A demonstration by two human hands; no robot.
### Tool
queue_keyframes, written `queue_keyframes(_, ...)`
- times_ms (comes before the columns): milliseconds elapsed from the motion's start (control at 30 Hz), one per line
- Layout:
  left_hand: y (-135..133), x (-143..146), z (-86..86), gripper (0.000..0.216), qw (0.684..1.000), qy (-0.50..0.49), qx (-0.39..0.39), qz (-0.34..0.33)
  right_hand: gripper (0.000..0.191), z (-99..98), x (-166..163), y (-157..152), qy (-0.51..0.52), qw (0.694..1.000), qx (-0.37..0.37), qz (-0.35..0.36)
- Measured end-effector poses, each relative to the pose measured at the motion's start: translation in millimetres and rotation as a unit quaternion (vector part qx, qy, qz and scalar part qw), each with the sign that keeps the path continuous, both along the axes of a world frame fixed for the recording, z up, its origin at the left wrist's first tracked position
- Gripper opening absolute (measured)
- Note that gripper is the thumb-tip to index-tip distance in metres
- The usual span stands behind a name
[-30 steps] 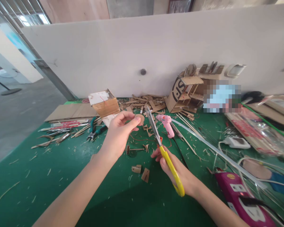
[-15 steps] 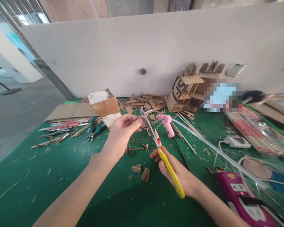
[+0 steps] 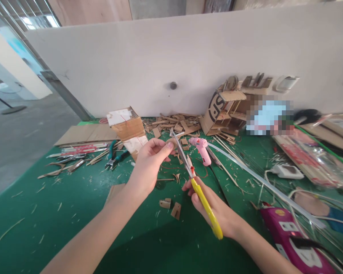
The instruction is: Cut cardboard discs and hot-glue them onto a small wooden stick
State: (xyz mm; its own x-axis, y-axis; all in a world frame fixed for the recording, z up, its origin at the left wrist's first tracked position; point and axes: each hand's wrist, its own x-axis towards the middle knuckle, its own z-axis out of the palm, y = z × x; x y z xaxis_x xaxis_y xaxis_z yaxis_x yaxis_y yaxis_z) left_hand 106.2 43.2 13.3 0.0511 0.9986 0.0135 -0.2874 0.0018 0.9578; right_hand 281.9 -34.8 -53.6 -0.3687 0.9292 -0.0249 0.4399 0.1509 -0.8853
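Note:
My left hand (image 3: 148, 163) pinches a small round cardboard disc (image 3: 172, 142) between thumb and fingers above the green table (image 3: 60, 213). My right hand (image 3: 214, 209) grips yellow-handled scissors (image 3: 197, 190); their blades point up and left, and the disc sits at the blades. Small cardboard offcuts (image 3: 171, 207) lie on the table just below both hands.
A pink glue gun (image 3: 201, 150) lies just behind the scissors. Green pliers (image 3: 114, 154), a small cardboard box (image 3: 127, 125), scrap cardboard strips (image 3: 174, 123), a cardboard model (image 3: 225, 112), a magenta power strip (image 3: 294, 238) and cables surround the hands. A white partition (image 3: 171, 57) backs the table.
The scissor blades have swung left onto the disc, and the left hand has shifted slightly right and down with it.

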Motion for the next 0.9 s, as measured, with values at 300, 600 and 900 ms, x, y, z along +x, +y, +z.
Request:
queue_keyframes(300,-1.3,-0.1,1.4,0.025,1.0,0.022,0.001,-0.003,0.038,4.2,-1.5,3.3,-0.049,0.999,-0.017,-0.012)
queue_keyframes(600,-2.0,-0.6,2.5,0.023,0.999,0.033,0.008,-0.008,0.037,-1.6,-1.6,2.8,-0.089,0.996,0.012,-0.018)
queue_keyframes(900,0.0,-4.5,-1.7,0.021,0.998,0.043,0.034,-0.019,0.038,-5.3,-1.3,4.4,-0.107,0.994,0.028,-0.015)
